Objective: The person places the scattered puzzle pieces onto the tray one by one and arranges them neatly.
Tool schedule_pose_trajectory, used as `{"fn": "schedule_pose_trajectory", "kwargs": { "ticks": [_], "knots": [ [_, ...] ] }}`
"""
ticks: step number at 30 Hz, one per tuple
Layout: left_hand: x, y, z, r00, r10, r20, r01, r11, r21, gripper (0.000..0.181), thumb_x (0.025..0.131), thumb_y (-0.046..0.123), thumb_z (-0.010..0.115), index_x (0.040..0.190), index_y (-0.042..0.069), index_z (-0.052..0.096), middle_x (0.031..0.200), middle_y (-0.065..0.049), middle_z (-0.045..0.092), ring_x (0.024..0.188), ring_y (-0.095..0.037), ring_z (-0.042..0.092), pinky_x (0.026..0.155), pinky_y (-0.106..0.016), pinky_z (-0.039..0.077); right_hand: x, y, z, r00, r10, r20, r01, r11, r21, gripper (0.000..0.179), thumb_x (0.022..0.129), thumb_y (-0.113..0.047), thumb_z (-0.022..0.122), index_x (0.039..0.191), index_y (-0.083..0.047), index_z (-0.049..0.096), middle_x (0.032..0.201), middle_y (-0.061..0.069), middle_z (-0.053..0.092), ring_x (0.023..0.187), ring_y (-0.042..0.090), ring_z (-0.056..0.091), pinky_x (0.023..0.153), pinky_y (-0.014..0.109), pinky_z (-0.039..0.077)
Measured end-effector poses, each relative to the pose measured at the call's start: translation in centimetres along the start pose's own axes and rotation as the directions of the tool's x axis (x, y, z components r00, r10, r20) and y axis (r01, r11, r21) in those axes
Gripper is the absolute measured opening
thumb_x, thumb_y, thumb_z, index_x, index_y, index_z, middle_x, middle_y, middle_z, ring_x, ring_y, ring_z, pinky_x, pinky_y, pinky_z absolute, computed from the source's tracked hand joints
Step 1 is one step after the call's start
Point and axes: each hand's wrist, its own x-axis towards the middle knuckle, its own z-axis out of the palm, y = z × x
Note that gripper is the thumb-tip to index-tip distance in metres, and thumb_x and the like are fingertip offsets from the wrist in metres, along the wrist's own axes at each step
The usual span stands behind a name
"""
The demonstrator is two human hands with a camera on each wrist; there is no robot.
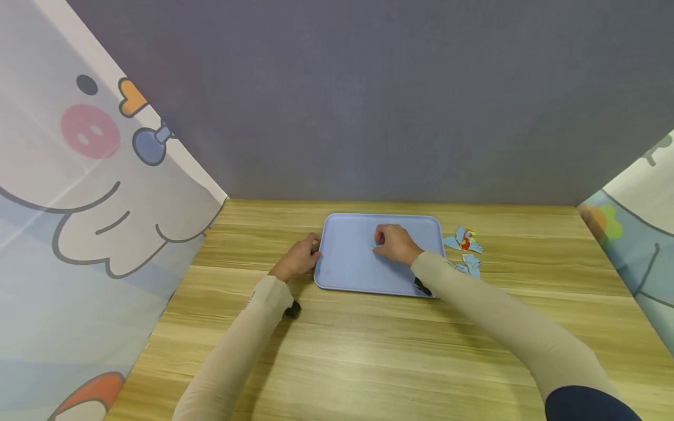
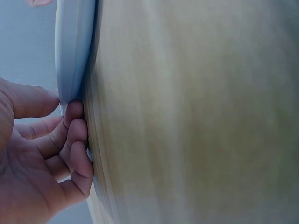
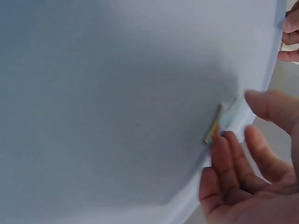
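Observation:
A pale blue rectangular tray (image 1: 347, 269) lies on the wooden table. At its left rim my left hand (image 1: 301, 257) grips the edge, and the left wrist view shows the thumb on one side of the rim with curled fingers at the other. My right hand (image 1: 398, 244) is over the middle of the tray. Near its fingertips is a small flat puzzle-like piece (image 3: 219, 123), light blue with yellow and red along one side. In the right wrist view the fingers come up against this piece, while the thumb stands apart from them.
Several irregular light blue pieces (image 1: 472, 264) lie on the table right of the tray. Beside them is another group with a red and yellow print (image 1: 466, 241). A grey wall (image 1: 400, 117) rises behind the table (image 1: 347, 351), and a patterned curtain (image 1: 121, 234) hangs on the left.

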Motion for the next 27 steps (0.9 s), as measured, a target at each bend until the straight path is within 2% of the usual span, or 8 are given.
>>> {"fn": "schedule_pose_trajectory", "kwargs": {
  "ticks": [5, 10, 20, 27],
  "knots": [
    [0.0, 0.0, -0.1, 1.000, -0.012, 0.015, 0.012, 1.000, -0.007, 0.037, 0.094, 0.002, 0.054, 0.128, -0.002, 0.041, 0.100, -0.019, 0.065, 0.085, -0.025, 0.062, 0.075, -0.036, 0.050, -0.8, -0.1, -1.2, 0.991, 0.030, 0.127, -0.023, 0.998, -0.063, 0.018, 0.073, -0.003, 0.076, 0.087, -0.004, 0.063, 0.085, 0.007, 0.060, 0.081, 0.023, 0.053, 0.076, 0.037, 0.044],
    [0.1, 0.1, 0.0, 1.000, 0.003, 0.016, -0.002, 1.000, -0.005, 0.037, 0.093, 0.002, 0.055, 0.127, -0.003, 0.041, 0.098, -0.019, 0.065, 0.085, -0.025, 0.062, 0.075, -0.037, 0.050, -1.6, 0.1, -2.1, 0.977, 0.036, 0.211, -0.011, 0.993, -0.115, 0.021, 0.073, 0.006, 0.069, 0.091, -0.004, 0.064, 0.081, 0.005, 0.056, 0.079, 0.023, 0.052, 0.073, 0.037, 0.044],
    [0.2, -0.1, 0.1, 1.000, 0.021, 0.009, -0.021, 1.000, 0.004, 0.037, 0.093, 0.002, 0.055, 0.127, -0.003, 0.042, 0.093, -0.016, 0.065, 0.078, -0.023, 0.061, 0.071, -0.035, 0.050, -1.4, -0.2, -0.7, 0.991, -0.007, 0.131, 0.014, 0.999, -0.050, 0.012, 0.076, 0.001, 0.075, 0.080, -0.005, 0.065, 0.070, 0.001, 0.056, 0.069, 0.017, 0.051, 0.068, 0.032, 0.044],
    [0.2, -0.2, -0.2, 1.000, 0.022, 0.020, -0.021, 0.999, -0.034, 0.042, 0.093, 0.002, 0.055, 0.132, -0.003, 0.038, 0.100, -0.021, 0.065, 0.086, -0.026, 0.063, 0.074, -0.036, 0.051, -0.2, -1.3, 0.1, 0.996, -0.016, 0.082, 0.019, 0.999, -0.033, 0.012, 0.076, 0.000, 0.076, 0.076, -0.005, 0.065, 0.072, 0.002, 0.059, 0.071, 0.019, 0.054, 0.069, 0.033, 0.046]
  ]
}}
